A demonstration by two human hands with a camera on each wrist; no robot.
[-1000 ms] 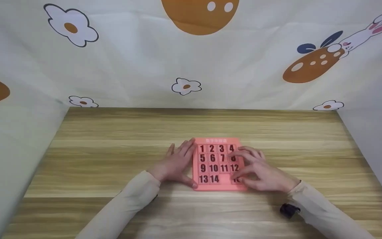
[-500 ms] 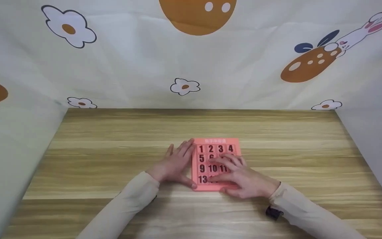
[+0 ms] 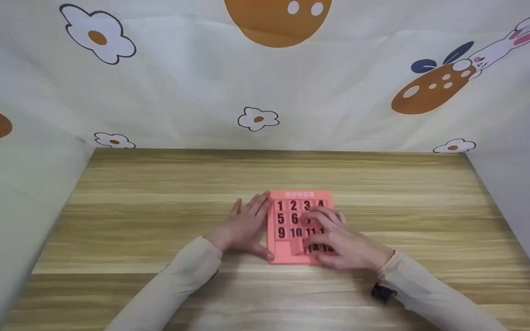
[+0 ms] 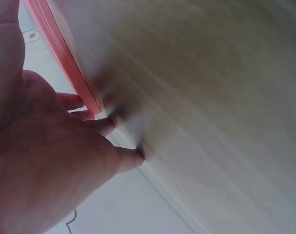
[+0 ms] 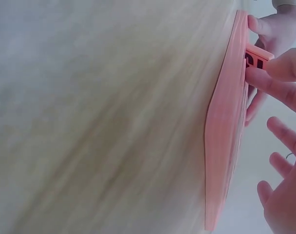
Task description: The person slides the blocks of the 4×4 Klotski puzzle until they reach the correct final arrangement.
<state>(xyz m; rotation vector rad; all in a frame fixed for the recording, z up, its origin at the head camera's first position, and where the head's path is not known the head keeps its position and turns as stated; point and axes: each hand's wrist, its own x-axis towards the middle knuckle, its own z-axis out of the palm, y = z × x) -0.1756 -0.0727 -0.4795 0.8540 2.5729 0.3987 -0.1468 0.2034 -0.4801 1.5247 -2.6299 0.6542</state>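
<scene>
A pink number-slide puzzle lies flat on the table, its upper rows in order from 1. My left hand stretches along its left edge, fingertips at the upper corner and thumb at the lower one. With thumb and a finger, my right hand pinches a pink number tile that stands tilted up in the bottom row. Part of its black number shows on the tile in the right wrist view. The bare tray floor shows at bottom left. Tiles 14 and 15 sit at bottom right, partly covered by fingers.
The wood-grain table extends around the puzzle. A pale printed cloth rises behind it and at both sides. A small black object is at the right sleeve cuff.
My right hand has moved left from the puzzle's right side. Tile 14 has shifted one place right, and the bottom-left tile, 13, has left its corner and now tilts up. The left hand stays put.
</scene>
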